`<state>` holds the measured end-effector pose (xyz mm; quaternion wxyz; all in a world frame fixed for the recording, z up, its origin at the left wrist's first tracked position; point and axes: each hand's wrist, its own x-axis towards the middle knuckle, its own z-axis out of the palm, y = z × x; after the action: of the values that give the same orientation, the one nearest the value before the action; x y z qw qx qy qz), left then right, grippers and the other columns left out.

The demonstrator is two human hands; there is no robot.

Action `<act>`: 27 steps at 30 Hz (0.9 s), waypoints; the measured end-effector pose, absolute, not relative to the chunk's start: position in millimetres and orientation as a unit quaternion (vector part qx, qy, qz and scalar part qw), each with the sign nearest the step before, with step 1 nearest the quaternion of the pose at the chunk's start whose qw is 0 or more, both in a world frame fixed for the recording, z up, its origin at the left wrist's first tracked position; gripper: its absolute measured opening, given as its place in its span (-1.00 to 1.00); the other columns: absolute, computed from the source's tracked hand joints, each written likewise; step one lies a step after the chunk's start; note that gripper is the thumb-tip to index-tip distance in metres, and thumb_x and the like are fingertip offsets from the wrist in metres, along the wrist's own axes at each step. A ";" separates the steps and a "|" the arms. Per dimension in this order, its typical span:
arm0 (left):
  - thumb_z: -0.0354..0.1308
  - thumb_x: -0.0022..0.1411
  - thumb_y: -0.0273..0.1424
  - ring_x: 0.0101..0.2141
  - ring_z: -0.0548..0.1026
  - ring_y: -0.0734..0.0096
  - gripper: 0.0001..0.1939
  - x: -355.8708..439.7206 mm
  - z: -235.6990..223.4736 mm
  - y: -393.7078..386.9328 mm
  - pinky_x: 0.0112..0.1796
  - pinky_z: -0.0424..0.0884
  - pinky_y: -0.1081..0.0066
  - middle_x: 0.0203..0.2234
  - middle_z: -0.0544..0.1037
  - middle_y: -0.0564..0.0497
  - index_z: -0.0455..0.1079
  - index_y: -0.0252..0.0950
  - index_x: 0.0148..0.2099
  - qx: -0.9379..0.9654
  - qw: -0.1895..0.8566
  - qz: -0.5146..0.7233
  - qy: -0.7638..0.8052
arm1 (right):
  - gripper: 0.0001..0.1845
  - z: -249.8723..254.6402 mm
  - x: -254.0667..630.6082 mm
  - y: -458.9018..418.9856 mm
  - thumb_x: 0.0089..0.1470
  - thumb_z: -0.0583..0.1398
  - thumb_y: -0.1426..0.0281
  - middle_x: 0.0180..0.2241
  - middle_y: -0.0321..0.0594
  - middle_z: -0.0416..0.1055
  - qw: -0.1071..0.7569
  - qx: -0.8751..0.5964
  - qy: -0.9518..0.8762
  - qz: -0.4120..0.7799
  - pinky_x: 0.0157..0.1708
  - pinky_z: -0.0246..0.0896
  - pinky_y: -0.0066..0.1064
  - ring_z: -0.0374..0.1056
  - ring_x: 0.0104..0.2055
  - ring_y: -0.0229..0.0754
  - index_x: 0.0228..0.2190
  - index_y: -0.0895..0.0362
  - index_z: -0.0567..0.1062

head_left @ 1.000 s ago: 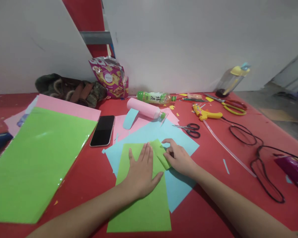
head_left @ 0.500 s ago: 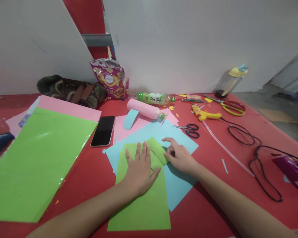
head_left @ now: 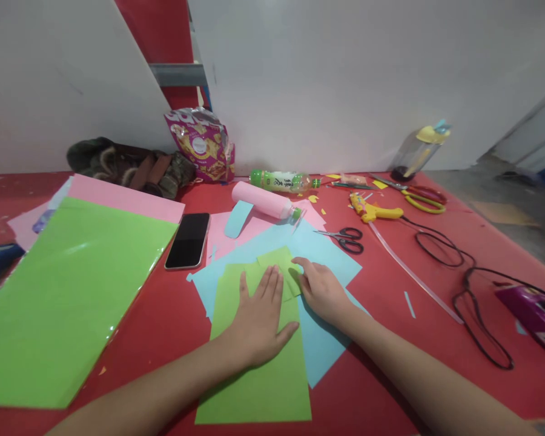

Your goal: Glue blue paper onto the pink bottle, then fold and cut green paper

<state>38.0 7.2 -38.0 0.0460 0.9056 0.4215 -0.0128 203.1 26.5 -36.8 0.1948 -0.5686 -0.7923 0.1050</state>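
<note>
A green paper sheet lies on a light blue sheet on the red table. My left hand presses flat on the green sheet with its fingers spread. My right hand rests at the sheet's top right corner. That corner is folded over into a flap, and my right fingertips press on its edge. Neither hand grips anything.
A black phone lies left of the sheets, beside a large green sheet on pink paper. Behind are a pink bottle, small black scissors, a yellow glue gun with its black cable, a snack bag.
My right hand has pushed the folded green corner further left and down, so the flap lies flatter. My left hand shifted slightly on the sheet.
</note>
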 end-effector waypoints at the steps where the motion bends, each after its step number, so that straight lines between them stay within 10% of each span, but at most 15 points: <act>1: -0.47 0.16 -0.04 0.16 -0.30 0.07 -0.27 38.1 -37.4 6.8 -0.02 -0.45 -0.18 0.18 -0.22 -0.23 -0.34 -0.48 0.21 0.905 0.047 -0.016 0.423 | -0.68 -37.2 202.6 26.0 0.04 -0.10 0.55 -0.55 -0.15 0.34 0.188 -0.566 -0.797 0.093 -0.42 0.07 -0.38 0.23 -0.49 -0.16 -0.15 0.27 0.25; 27: -0.37 0.16 -0.04 0.15 -0.31 0.04 -0.28 40.1 -32.0 4.9 -0.09 -0.50 -0.26 0.17 -0.24 -0.32 -0.33 -0.40 0.22 0.902 0.086 -0.016 0.423 | -0.70 -36.7 215.8 27.9 -0.02 -0.06 0.60 -0.58 -0.23 0.26 0.223 -0.583 -0.772 0.118 -0.44 0.16 -0.37 0.21 -0.50 -0.18 -0.18 0.27 0.24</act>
<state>40.1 4.9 -32.0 0.0856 0.9021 0.4227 -0.0165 215.8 27.9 -36.7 0.2233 -0.5834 -0.7719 0.1179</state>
